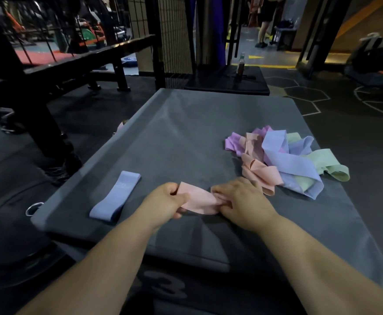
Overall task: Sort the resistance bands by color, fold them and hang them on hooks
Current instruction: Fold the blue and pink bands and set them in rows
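Both hands hold one peach resistance band (199, 200) just above the grey padded platform (186, 137). My left hand (165, 204) grips its left end with curled fingers. My right hand (242, 201) pinches its right end. A blue-lilac band (115, 196) lies flat and folded on the platform to the left of my hands. To the right sits a loose pile of bands (283, 160) in purple, peach, blue-lilac and pale green; it touches my right hand's far side.
A black metal rack (76, 62) and mesh fence stand at the back left. A bottle (240, 67) stands on a dark box behind the platform. A metal ring (34, 208) sits at the platform's left edge. A person stands far back near a bench.
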